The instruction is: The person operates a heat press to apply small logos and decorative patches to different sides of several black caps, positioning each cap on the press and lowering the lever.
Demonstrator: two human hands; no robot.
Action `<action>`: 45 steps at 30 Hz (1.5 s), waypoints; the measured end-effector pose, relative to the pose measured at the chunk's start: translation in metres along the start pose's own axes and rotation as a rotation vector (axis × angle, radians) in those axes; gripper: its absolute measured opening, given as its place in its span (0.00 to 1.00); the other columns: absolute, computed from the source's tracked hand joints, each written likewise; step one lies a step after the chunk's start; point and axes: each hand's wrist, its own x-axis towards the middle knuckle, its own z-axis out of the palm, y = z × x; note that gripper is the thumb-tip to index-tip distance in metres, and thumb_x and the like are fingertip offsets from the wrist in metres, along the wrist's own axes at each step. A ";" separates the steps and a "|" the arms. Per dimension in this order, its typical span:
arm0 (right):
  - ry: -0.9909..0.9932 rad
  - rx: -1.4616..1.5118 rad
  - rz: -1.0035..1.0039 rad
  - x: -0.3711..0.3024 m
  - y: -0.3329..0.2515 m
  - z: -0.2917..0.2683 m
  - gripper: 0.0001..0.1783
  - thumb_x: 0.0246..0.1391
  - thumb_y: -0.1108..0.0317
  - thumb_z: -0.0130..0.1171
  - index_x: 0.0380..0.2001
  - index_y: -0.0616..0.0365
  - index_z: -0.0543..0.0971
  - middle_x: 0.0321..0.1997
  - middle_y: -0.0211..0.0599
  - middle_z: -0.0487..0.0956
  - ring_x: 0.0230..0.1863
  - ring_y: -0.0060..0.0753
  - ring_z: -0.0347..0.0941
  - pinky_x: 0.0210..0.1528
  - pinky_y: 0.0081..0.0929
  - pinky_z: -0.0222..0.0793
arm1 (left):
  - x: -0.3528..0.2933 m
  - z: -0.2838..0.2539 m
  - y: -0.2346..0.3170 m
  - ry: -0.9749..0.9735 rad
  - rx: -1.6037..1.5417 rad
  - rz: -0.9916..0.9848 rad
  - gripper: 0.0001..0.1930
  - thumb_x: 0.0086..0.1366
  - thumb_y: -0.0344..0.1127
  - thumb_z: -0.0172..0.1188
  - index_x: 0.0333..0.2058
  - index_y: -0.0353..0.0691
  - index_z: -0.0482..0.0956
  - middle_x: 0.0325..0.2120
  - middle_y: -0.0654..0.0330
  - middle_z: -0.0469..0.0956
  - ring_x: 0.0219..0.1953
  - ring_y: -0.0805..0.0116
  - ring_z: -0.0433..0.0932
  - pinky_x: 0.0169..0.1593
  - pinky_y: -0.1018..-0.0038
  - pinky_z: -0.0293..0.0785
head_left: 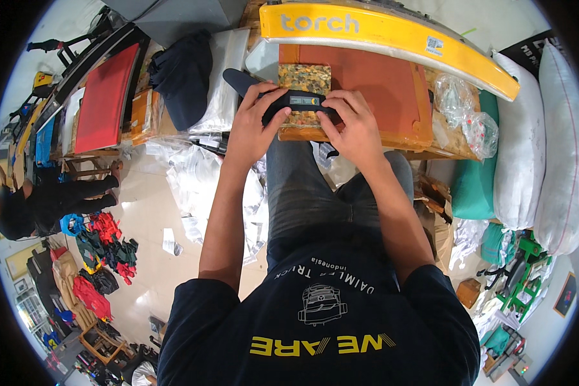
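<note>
A dark navy cap [275,110] is held in both hands over a speckled foam block [304,74]. Its brim [238,81] juts out to the far left. On the stretch between the hands sits a small rectangular patch [304,101] in grey, yellow and blue. My left hand [253,123] grips the cap's left part, thumb near the patch's lower edge. With fingers and thumb, my right hand [354,125] pinches its right end. Under the foam lies an orange-brown sheet [386,90] on the worktable. Fingers partly hide the cap's underside.
A yellow curved machine part [392,32] spans the table's far side. More dark caps [183,80] rest at the left, beside a red board [107,96]. White sacks [524,135] stand at the right. Plastic scraps [206,193] litter the floor; another person [51,202] is far left.
</note>
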 end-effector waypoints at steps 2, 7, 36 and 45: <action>0.013 -0.024 -0.004 -0.002 -0.001 0.001 0.13 0.60 0.72 0.80 0.47 0.60 0.90 0.54 0.39 0.87 0.53 0.51 0.85 0.57 0.49 0.84 | 0.000 0.000 -0.001 0.006 -0.003 0.002 0.21 0.80 0.36 0.73 0.66 0.39 0.89 0.68 0.49 0.82 0.76 0.46 0.80 0.78 0.56 0.76; 0.001 -0.114 -0.039 -0.007 -0.003 -0.002 0.11 0.62 0.73 0.79 0.47 0.61 0.91 0.58 0.41 0.87 0.55 0.51 0.86 0.59 0.47 0.85 | -0.003 0.002 -0.001 0.047 -0.024 -0.021 0.19 0.80 0.35 0.72 0.65 0.39 0.90 0.69 0.49 0.84 0.77 0.48 0.80 0.79 0.56 0.76; -0.001 -0.042 0.107 0.017 -0.004 0.008 0.11 0.55 0.71 0.83 0.29 0.62 0.87 0.35 0.42 0.82 0.39 0.51 0.86 0.44 0.48 0.85 | 0.016 0.010 -0.001 0.152 0.123 0.009 0.16 0.64 0.38 0.84 0.46 0.35 0.96 0.51 0.52 0.91 0.53 0.47 0.92 0.59 0.58 0.88; 0.016 -0.038 0.106 0.016 -0.004 0.009 0.11 0.54 0.72 0.83 0.29 0.62 0.86 0.35 0.42 0.82 0.40 0.53 0.85 0.45 0.48 0.85 | 0.016 0.011 0.001 0.172 0.111 0.012 0.15 0.65 0.36 0.83 0.46 0.35 0.95 0.50 0.51 0.91 0.52 0.48 0.92 0.58 0.59 0.88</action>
